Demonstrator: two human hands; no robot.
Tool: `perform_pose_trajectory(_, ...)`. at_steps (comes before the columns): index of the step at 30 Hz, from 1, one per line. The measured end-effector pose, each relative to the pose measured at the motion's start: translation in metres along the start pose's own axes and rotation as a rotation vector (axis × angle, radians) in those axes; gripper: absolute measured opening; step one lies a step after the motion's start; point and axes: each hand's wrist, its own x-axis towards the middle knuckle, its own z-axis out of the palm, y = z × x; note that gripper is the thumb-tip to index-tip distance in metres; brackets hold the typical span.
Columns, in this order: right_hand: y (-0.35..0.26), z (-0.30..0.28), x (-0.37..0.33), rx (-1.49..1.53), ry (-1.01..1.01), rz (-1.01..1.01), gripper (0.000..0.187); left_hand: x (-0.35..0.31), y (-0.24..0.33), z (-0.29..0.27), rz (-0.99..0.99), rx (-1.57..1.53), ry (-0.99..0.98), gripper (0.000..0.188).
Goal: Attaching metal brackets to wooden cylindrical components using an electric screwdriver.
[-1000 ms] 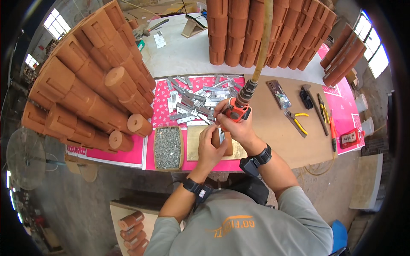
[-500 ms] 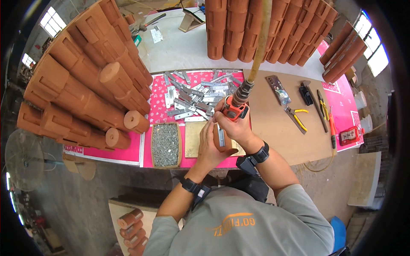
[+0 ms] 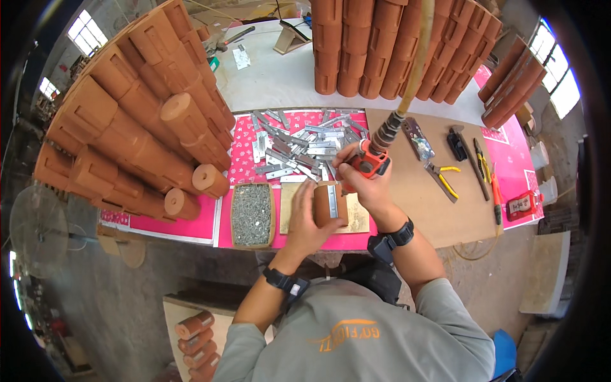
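A short brown cylinder (image 3: pixel 323 213) lies on a worn wooden board (image 3: pixel 360 224) at the table's front edge. A flat metal strip (image 3: pixel 332 202) runs along its upper face. My left hand (image 3: pixel 303 223) grips the cylinder from the left, thumb across its near end. In my right hand (image 3: pixel 369 191) is an orange-red power screwdriver (image 3: pixel 371 163), its hose (image 3: pixel 417 63) rising from the back. The tool's tip sits just right of the strip; whether it touches the cylinder I cannot tell.
A box of screws (image 3: pixel 251 216) stands left of the board. Loose metal strips (image 3: pixel 296 149) are heaped behind it. Stacked brown cylinders (image 3: pixel 121 127) rise at left and far back. Pliers (image 3: pixel 442 181), a hammer (image 3: pixel 474 159) and a phone (image 3: pixel 419 137) lie at right.
My right hand has shifted the screwdriver to the right, off the metal strip, which now shows more fully. My left hand still holds the cylinder.
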Motion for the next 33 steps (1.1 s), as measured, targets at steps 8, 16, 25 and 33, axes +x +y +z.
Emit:
perform_pose_trajectory(8,0.035,-0.037,-0.015,-0.105,0.074,0.09,0.014,-0.009,-0.04,-0.093,-0.221,0.471,0.172,0.033)
perform_pose_trajectory(16,0.068,-0.038,-0.022,-0.182,0.099,-0.014,0.014,-0.002,-0.045,-0.11,-0.286,0.606,-0.031,0.01)
perform_pose_trajectory(25,0.07,-0.043,-0.025,-0.19,0.108,-0.019,0.013,0.001,-0.051,-0.112,-0.283,0.509,-0.061,0.009)
perform_pose_trajectory(33,0.071,-0.039,-0.025,-0.185,0.115,-0.071,0.018,0.005,-0.033,-0.098,-0.176,0.625,0.058,0.02)
